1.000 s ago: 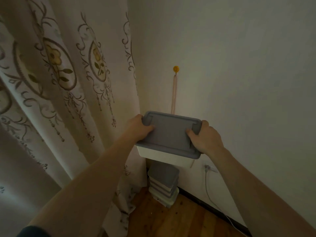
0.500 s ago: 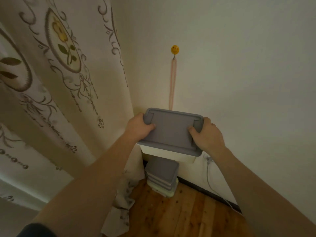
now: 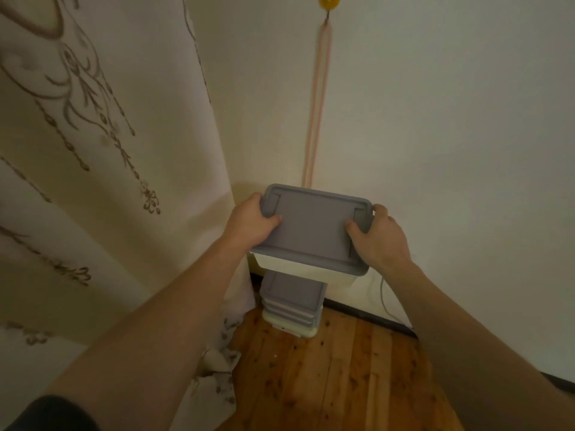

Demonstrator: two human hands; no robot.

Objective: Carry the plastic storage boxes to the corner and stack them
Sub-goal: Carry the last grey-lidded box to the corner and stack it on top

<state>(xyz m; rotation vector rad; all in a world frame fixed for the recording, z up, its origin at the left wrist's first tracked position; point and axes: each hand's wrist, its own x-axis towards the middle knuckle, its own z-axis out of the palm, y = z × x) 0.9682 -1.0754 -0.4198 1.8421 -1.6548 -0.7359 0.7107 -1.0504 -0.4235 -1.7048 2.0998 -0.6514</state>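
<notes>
I hold a white plastic storage box with a grey lid (image 3: 312, 227) in the air in front of me. My left hand (image 3: 250, 223) grips its left end, thumb on the lid. At the right end my right hand (image 3: 378, 236) grips the same way. Directly below, in the corner on the wooden floor, stands a stack of similar grey-lidded boxes (image 3: 292, 303). The held box hides the back part of that stack and is well above it.
A patterned cream curtain (image 3: 109, 169) hangs on the left down to the floor. A pink ribbon (image 3: 315, 119) hangs from a yellow hook (image 3: 329, 2) on the white wall. A grey cable (image 3: 384, 298) runs down the wall right of the stack. Wooden floor (image 3: 342, 377) lies in front.
The view has moved closer to the corner and tilted down. The held box now sits lower against the wall, nearer above the stack, with both hands gripping as before.
</notes>
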